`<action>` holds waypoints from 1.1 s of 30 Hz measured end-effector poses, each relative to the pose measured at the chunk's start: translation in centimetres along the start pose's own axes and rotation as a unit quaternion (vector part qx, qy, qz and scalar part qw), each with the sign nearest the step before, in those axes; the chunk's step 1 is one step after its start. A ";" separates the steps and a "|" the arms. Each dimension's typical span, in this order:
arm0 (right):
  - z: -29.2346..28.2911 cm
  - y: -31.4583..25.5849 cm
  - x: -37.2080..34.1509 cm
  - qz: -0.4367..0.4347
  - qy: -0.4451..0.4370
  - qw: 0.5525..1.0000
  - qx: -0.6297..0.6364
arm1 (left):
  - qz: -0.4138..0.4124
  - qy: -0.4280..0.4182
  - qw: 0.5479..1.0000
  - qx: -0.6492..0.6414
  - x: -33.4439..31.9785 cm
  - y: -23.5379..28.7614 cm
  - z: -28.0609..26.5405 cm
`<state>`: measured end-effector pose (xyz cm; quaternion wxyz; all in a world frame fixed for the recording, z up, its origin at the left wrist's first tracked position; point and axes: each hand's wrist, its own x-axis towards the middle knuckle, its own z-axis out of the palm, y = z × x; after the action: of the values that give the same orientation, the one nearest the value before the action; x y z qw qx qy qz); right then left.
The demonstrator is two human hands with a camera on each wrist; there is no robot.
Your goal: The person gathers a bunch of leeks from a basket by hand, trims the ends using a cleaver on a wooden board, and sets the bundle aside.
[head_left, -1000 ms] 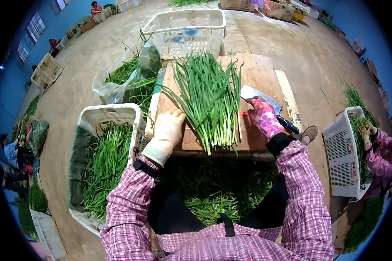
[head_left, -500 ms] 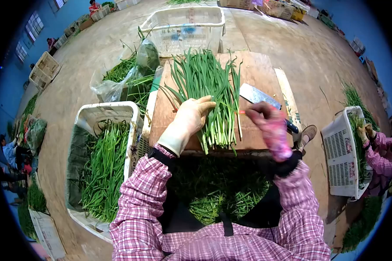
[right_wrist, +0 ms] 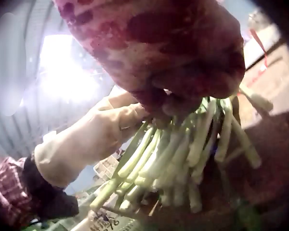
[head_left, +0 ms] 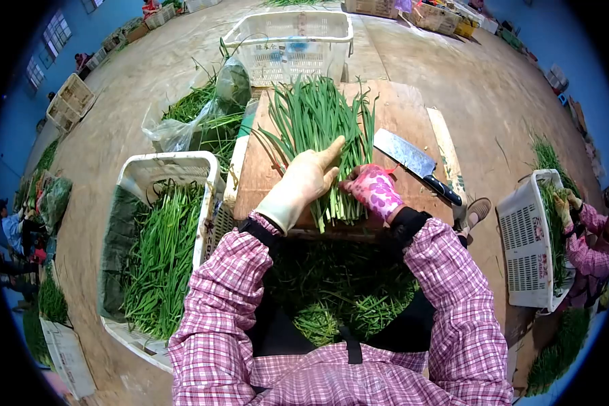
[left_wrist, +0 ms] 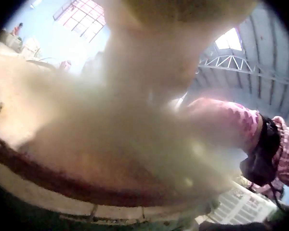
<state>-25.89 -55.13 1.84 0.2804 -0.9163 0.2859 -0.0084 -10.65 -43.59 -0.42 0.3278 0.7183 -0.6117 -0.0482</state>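
Note:
A bunch of garlic chives lies on the wooden board, leaves away from me and pale cut ends toward me. My left hand, in a cream glove, holds the bunch from the left, its index finger stretched across the stalks. From the right, my right hand, in a pink flowered glove, grips the stalks with curled fingers just above their pale ends. Right of that hand lies a cleaver with a black handle. A red strip shows beside the right hand. Blur covers much of the left wrist view.
A white crate of loose greens stands at the left, with a clear plastic bag of greens behind it. Another white crate sits beyond the board. More greens lie below the board's near edge. Another person works at a crate on the right.
My right hand has left the cleaver and moved left to grip the stalks. The left hand has moved from beside the bunch onto it. The bunch's lower part is drawn narrower.

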 end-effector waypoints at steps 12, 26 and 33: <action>-1.4 -0.5 -9.5 -0.226 -0.207 0.940 0.149 | -0.003 -0.016 0.999 0.029 -0.5 -0.6 1.2; -1.2 -2.1 -9.3 -0.233 -0.383 0.894 -0.025 | -0.063 -0.078 0.994 -0.038 0.6 0.1 0.4; 1.8 -0.3 -6.9 -0.162 0.054 0.985 0.002 | -0.022 0.144 0.979 -0.146 -1.6 -0.9 -1.6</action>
<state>-31.15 -50.35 1.49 0.2616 -0.9481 0.1481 -0.1038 -9.55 -41.45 -0.13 0.5124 0.6757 -0.5284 -0.0402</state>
